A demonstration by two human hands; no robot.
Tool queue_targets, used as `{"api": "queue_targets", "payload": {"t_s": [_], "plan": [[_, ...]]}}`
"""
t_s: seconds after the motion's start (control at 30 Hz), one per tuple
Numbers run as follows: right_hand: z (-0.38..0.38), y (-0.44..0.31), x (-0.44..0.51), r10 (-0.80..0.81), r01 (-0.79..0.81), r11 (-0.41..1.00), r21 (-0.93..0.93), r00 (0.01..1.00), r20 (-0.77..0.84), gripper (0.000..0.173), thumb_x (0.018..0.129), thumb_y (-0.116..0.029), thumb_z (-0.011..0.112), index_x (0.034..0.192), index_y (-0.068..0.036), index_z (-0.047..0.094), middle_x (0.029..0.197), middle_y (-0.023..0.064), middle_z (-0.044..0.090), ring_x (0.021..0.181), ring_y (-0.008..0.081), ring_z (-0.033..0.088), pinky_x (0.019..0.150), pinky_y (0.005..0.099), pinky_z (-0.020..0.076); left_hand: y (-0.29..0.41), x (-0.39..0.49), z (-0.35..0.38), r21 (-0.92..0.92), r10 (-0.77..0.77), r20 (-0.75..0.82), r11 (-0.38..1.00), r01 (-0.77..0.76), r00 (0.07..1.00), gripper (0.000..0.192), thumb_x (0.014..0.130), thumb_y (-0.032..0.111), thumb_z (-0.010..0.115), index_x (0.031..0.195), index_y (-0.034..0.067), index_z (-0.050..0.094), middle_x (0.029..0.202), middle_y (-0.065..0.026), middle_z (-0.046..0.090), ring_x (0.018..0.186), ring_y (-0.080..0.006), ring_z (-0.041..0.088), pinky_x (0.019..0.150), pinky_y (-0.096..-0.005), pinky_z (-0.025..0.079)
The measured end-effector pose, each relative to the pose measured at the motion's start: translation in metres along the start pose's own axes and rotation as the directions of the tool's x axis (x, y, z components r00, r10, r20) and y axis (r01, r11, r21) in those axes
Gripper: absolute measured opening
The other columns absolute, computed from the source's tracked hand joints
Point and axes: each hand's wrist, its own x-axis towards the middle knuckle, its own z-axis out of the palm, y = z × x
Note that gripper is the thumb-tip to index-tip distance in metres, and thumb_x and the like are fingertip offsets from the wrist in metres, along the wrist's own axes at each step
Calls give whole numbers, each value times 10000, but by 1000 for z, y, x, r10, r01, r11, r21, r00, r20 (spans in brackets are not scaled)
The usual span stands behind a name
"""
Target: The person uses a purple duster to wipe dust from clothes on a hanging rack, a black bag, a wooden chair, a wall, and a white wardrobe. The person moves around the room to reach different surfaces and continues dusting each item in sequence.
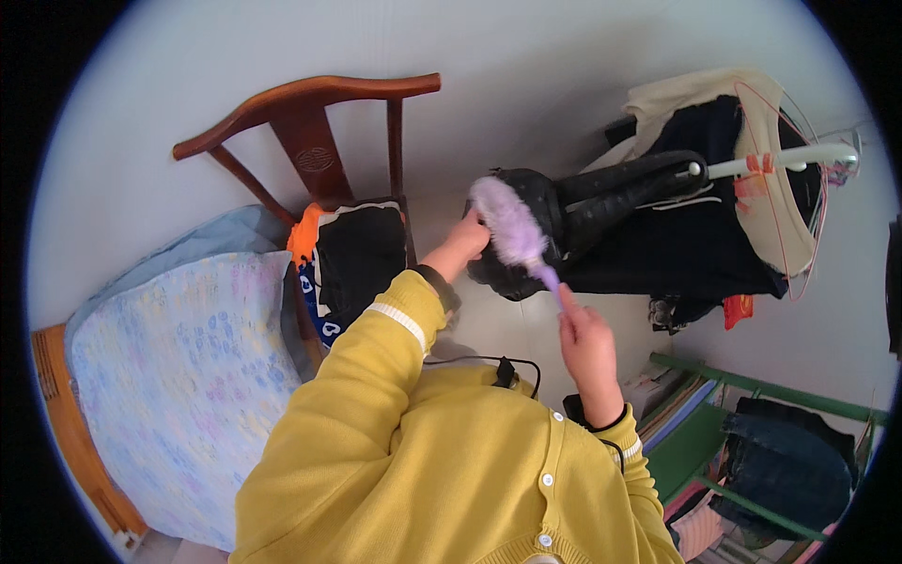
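Note:
My right hand point(586, 340) grips the purple handle of a fluffy lilac duster point(509, 220). The duster's head lies over the front of a black bag point(539, 190), which hangs by its broad straps from the end of a white rack arm point(747, 166). At the bag's left side is my left hand point(466, 243), its fingertips partly hidden behind the duster; it seems to hold the bag's edge. Beside the bag hang dark and beige garments point(793, 218) on wire hangers.
A wooden chair point(310, 158) with folded black clothes point(361, 257) on its seat stands to the left. Nearer on the left is a bed with a pale blue patterned pillow point(190, 381). At the lower right, a green metal shelf point(680, 451) bears folded dark jeans point(786, 465). A wall rises behind.

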Motion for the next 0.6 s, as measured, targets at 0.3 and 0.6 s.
{"api": "queue_targets", "payload": {"t_s": [0.3,0.6], "plan": [[-13,-7,60,-200,222,967,-126,965,167,384,853,-61,616,1228,-130,662,768,207,602,736,385,604,645,469,490,1,-45,4,-144,-128,246,975,167,961,587,897,139,541,1460,203,387,1155,-45,578,1052,-217,579,896,-496,528],[-17,-24,160,-165,344,908,-240,819,549,311,844,-90,628,1148,-92,696,935,202,691,914,373,654,771,442,521,-14,-53,22,14,-73,278,997,72,958,650,906,158,574,1508,205,333,1350,-127,534,1191,-302,557,903,-506,548]]}}
